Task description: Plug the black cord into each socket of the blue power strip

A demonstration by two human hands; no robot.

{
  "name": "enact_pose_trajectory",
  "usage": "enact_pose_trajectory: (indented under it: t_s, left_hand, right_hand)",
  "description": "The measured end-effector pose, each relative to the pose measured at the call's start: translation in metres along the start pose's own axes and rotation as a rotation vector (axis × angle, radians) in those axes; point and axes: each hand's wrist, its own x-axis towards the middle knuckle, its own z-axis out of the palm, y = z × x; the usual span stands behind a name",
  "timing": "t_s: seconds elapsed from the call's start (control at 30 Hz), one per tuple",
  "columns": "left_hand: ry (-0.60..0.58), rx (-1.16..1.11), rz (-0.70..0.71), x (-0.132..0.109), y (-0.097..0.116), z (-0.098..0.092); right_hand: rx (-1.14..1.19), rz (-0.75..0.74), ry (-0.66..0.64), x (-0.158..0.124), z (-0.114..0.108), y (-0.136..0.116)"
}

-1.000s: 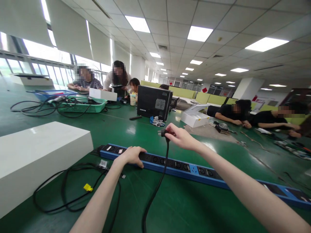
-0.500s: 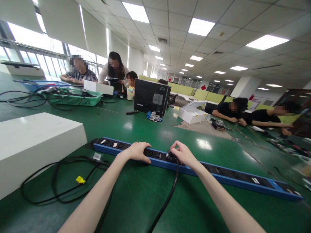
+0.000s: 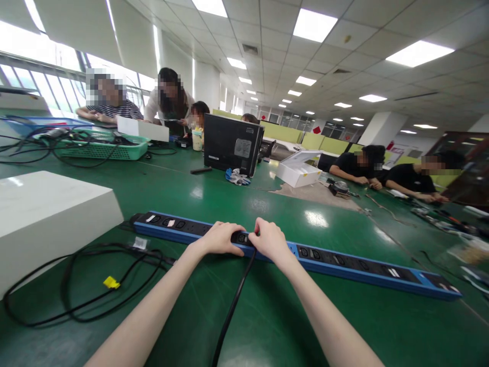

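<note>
A long blue-and-black power strip (image 3: 336,261) lies across the green table, with rows of sockets along its top. My left hand (image 3: 223,238) is clasped over its middle, thumb on the near side and fingers on the far side. Just to the right, my right hand (image 3: 270,239) is closed at the top of the strip, around the end of a black power cord (image 3: 234,311). The plug itself is hidden by my fingers, so I cannot tell how deep it sits in a socket. One socket shows between the two hands.
Left of my arms lie a coiled black cable (image 3: 66,293) with a yellow tag and a white box (image 3: 53,204). Farther back are a green basket (image 3: 103,148) of cables, a black monitor (image 3: 231,145), gloves (image 3: 237,177) and an open white box (image 3: 300,171). Several people sit or stand around.
My left hand has slid right along the strip, closer to my right hand. The plug, partly visible before, is now covered by my right hand. The whole view has shifted slightly.
</note>
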Motion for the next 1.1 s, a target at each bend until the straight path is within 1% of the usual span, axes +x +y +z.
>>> enact_pose_trajectory:
  t_s: [0.07, 0.13, 0.33, 0.43, 0.57, 0.63, 0.7, 0.77, 0.83, 0.93, 1.1]
  left_hand:
    - [0.000, 0.000, -0.003, 0.001, 0.001, 0.000]
    - [0.000, -0.003, -0.006, 0.002, 0.003, 0.001]
    - [-0.020, 0.006, -0.028, 0.007, 0.008, 0.003]
    - [-0.071, -0.018, -0.043, 0.012, 0.005, 0.003]
    - [-0.134, -0.043, -0.083, 0.022, 0.007, 0.004]
    - [-0.117, -0.058, -0.067, 0.027, 0.015, 0.009]
    - [-0.066, -0.070, -0.055, 0.032, 0.028, 0.016]
    - [-0.026, -0.069, -0.069, 0.037, 0.039, 0.023]
    - [-0.012, -0.055, -0.097, 0.039, 0.047, 0.029]
    - [0.001, -0.034, -0.108, 0.040, 0.050, 0.033]
    - [0.001, -0.015, -0.084, 0.038, 0.046, 0.034]
  right_hand:
    - [-0.053, 0.013, 0.021, -0.005, 0.001, -0.006]
    - [-0.055, 0.017, 0.027, -0.009, 0.002, -0.008]
    - [-0.040, 0.042, 0.061, -0.023, 0.006, -0.005]
    - [-0.009, 0.021, 0.050, -0.028, 0.005, -0.003]
    - [0.017, 0.046, 0.041, -0.023, 0.000, -0.003]
    - [0.023, 0.068, 0.042, -0.021, -0.002, -0.005]
    - [0.033, 0.083, 0.055, -0.023, -0.001, -0.008]
    - [0.042, 0.085, 0.073, -0.027, 0.000, -0.010]
    - [0.045, 0.083, 0.084, -0.032, 0.000, -0.010]
    - [0.055, 0.081, 0.087, -0.034, 0.000, -0.006]
    - [0.084, 0.080, 0.067, -0.027, 0.000, -0.002]
